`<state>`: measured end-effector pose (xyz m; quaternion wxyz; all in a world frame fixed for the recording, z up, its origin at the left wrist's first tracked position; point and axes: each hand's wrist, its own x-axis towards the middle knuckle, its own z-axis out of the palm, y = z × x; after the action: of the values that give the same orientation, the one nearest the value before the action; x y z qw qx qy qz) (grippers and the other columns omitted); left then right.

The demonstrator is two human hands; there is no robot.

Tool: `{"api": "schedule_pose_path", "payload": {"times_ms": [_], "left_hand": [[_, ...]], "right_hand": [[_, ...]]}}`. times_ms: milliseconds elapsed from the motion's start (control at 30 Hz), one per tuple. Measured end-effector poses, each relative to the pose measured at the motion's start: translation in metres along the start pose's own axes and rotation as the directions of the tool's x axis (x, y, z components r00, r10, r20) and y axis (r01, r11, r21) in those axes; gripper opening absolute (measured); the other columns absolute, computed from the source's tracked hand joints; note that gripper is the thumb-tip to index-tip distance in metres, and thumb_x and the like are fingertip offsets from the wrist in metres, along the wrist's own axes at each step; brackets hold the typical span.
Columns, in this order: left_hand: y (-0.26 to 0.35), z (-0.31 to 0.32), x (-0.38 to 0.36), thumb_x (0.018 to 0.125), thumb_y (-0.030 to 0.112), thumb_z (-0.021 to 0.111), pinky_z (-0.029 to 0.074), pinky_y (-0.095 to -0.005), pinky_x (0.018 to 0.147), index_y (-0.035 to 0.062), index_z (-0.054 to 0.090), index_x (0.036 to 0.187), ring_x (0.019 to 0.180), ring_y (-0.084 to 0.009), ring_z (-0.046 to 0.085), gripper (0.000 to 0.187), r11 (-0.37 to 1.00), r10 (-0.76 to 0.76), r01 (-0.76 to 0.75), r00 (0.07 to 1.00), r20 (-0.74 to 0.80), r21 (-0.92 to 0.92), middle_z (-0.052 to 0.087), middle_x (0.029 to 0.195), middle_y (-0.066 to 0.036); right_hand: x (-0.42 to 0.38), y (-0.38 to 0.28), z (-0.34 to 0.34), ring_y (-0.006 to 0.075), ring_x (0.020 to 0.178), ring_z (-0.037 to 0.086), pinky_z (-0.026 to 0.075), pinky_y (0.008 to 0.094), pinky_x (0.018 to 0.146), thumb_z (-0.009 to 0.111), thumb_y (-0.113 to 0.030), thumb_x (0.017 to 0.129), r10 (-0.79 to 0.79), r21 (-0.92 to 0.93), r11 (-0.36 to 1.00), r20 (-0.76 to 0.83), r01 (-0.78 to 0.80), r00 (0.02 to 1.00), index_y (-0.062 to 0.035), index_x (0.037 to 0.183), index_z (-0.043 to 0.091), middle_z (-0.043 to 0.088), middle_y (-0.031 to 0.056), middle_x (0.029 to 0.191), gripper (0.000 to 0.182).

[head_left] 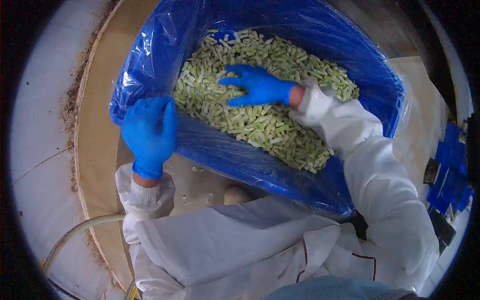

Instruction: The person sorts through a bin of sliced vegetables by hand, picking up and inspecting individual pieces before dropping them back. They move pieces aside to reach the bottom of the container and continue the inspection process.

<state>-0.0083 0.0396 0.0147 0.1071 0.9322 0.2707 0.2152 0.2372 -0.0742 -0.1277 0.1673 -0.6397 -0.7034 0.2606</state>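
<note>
Head view, looking straight down. We see a blue plastic liner bag (240,155) filling the upper centre of the frame, opened wide and holding a deep heap of pale green cut vegetable pieces (280,125), short sticks, loose and piled to the near rim. Our right hand (257,85), in a blue glove, lies flat on top of the heap at centre, fingers (232,80) spread and pointing toward the left of the frame, palm down on the pieces, nothing pinched. Our left hand (149,132), also gloved, sits at the left-centre on the bag's near edge, fingers together and curled over the folded plastic, gripping the rim. White coat sleeves (370,165) run down to the lower frame. The bag rests against a round tan rim (95,150) that curves down the left side; whether that is a drum or a bin we cannot tell. A pale hose (80,230) loops at lower left. Dark blue items (450,175) stand at the right edge, too small to identify. Judgement on handling: the pieces look light singly, damp and likely to slide and spill, so they suit scooping with a cupped palm. The full bag looks heavy and slack, the film slippery and prone to tear; a bunched hold on the doubled rim seems safest.
</note>
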Motion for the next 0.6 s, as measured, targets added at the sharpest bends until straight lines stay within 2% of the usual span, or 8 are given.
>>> {"api": "schedule_pose_path", "payload": {"times_ms": [33, 133, 233, 267, 367, 467, 567, 600], "left_hand": [[0.0, 0.0, -0.001, 0.077, 0.016, 0.062, 0.044, -0.0376, 0.064, 0.0099, 0.065, 0.081, 0.072, -0.0284, 0.057, 0.008, 1.0, -0.002, 0.002, 1.0, -0.015, -0.007, 0.061, 0.077, -0.009], [-0.004, 0.004, -0.003, 0.076, 0.015, 0.062, 0.044, -0.0375, 0.063, 0.0089, 0.065, 0.081, 0.07, -0.0286, 0.057, 0.009, 0.999, 0.002, -0.003, 1.0, -0.024, -0.043, 0.061, 0.075, -0.01], [-0.003, 0.004, -0.002, 0.076, 0.015, 0.063, 0.044, -0.0371, 0.062, 0.0082, 0.066, 0.082, 0.068, -0.0287, 0.057, 0.01, 0.998, 0.022, -0.025, 0.999, -0.05, -0.052, 0.061, 0.074, -0.01], [-0.002, 0.004, -0.002, 0.076, 0.015, 0.063, 0.044, -0.037, 0.062, 0.008, 0.066, 0.082, 0.068, -0.0287, 0.057, 0.01, 0.998, 0.028, -0.031, 0.998, -0.061, -0.049, 0.061, 0.074, -0.01], [-0.002, 0.004, -0.005, 0.077, 0.016, 0.063, 0.044, -0.0373, 0.063, 0.0088, 0.067, 0.083, 0.069, -0.0287, 0.058, 0.011, 0.998, -0.029, 0.027, 0.999, -0.038, -0.064, 0.061, 0.075, -0.01], [-0.002, 0.001, -0.006, 0.081, 0.016, 0.062, 0.047, -0.0345, 0.071, 0.0049, 0.067, 0.088, 0.078, -0.0282, 0.061, 0.014, 0.996, -0.087, 0.087, 0.996, 0.028, 0.003, 0.064, 0.085, -0.013], [-0.002, 0.001, -0.005, 0.081, 0.017, 0.062, 0.047, -0.0344, 0.072, 0.0049, 0.067, 0.088, 0.078, -0.0278, 0.061, 0.014, 0.997, -0.079, 0.079, 0.996, 0.042, -0.002, 0.065, 0.085, -0.013], [-0.003, 0.001, -0.005, 0.08, 0.017, 0.062, 0.046, -0.0352, 0.069, 0.0065, 0.067, 0.086, 0.075, -0.0278, 0.06, 0.013, 0.998, -0.055, 0.055, 0.998, 0.011, 0.012, 0.064, 0.082, -0.012]], "right_hand": [[-0.013, -0.013, -0.003, 0.0372, 0.129, 0.03, 0.026, 0.0515, 0.103, 0.058, -0.047, 0.082, -0.056, -0.014, 0.998, 0.001, 0.056, 0.998, -0.0175, 0.133, 0.043, 0.031, 0.0144, 0.142, 0.061], [-0.056, -0.038, -0.013, 0.036, 0.126, 0.034, 0.034, 0.0534, 0.093, 0.059, -0.04, 0.077, -0.154, -0.109, 0.982, -0.015, 0.152, 0.988, -0.0159, 0.128, 0.047, 0.033, 0.0139, 0.139, 0.057], [-0.092, -0.047, -0.02, 0.0351, 0.127, 0.033, 0.031, 0.0528, 0.098, 0.06, -0.029, 0.077, -0.24, -0.22, 0.937, 0.152, 0.269, 0.959, -0.0186, 0.131, 0.043, 0.032, 0.0121, 0.141, 0.058], [-0.1, -0.046, -0.019, 0.033, 0.128, 0.033, 0.032, 0.0532, 0.097, 0.059, -0.025, 0.077, -0.26, -0.18, 0.94, 0.172, 0.29, 0.95, -0.018, 0.131, 0.042, 0.034, 0.0121, 0.139, 0.057], [-0.109, -0.044, -0.016, 0.0308, 0.129, 0.032, 0.028, 0.0533, 0.101, 0.055, -0.026, 0.08, -0.28, -0.093, 0.947, 0.236, 0.308, 0.931, -0.0198, 0.132, 0.041, 0.035, 0.0108, 0.14, 0.055], [-0.101, -0.053, -0.006, 0.0292, 0.131, 0.03, 0.021, 0.0533, 0.106, 0.049, -0.029, 0.085, -0.424, -0.265, 0.833, 0.257, 0.485, 0.869, -0.0227, 0.134, 0.04, 0.033, 0.0092, 0.141, 0.05], [-0.081, -0.039, 0.027, 0.0275, 0.131, 0.03, 0.015, 0.0534, 0.108, 0.042, -0.033, 0.089, -0.461, -0.28, 0.835, 0.113, 0.473, 0.88, -0.0275, 0.133, 0.042, 0.033, 0.0071, 0.142, 0.045], [-0.075, -0.034, 0.027, 0.0277, 0.131, 0.03, 0.014, 0.0552, 0.108, 0.041, -0.034, 0.091, -0.48, -0.22, 0.844, 0.095, 0.489, 0.872, -0.0305, 0.13, 0.045, 0.034, 0.0065, 0.141, 0.04]]}}
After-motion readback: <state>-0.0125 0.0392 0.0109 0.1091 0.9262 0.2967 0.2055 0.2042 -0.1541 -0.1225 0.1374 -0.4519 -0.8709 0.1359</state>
